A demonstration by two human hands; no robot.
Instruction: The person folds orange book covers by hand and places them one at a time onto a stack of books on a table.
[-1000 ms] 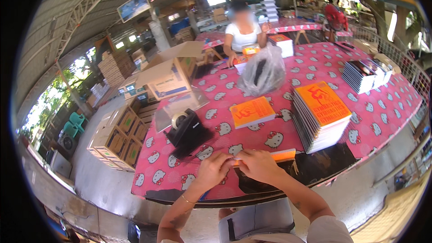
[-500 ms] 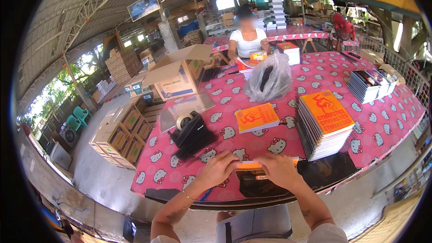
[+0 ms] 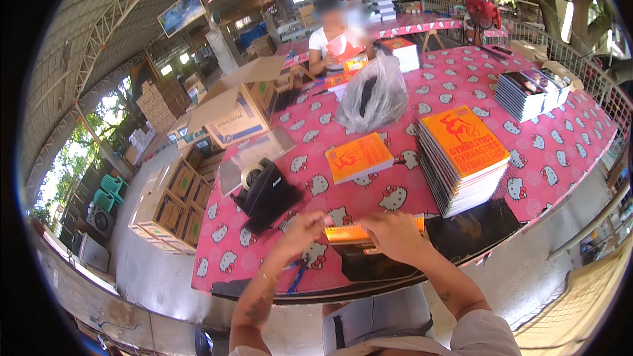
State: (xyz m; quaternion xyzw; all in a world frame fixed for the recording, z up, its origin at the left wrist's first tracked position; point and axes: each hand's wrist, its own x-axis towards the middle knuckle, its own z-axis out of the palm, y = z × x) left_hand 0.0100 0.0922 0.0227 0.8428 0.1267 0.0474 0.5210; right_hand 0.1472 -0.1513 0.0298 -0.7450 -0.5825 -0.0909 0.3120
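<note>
Lower centre, the right hand (image 3: 399, 240) grips one orange notebook (image 3: 346, 233); the left hand (image 3: 304, 232) is at its left end, grip unclear. The pink bench (image 3: 570, 170) also carries one tape dispenser (image 3: 265, 188), left of centre, one plastic bag (image 3: 379, 95), upper centre, and one tall notebook stack (image 3: 461, 161), right.

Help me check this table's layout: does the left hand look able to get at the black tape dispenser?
Probably yes: the left hand is near the black tape dispenser, and only a low-looking bundle of dark strands lies between; reaching over seems feasible.
</note>
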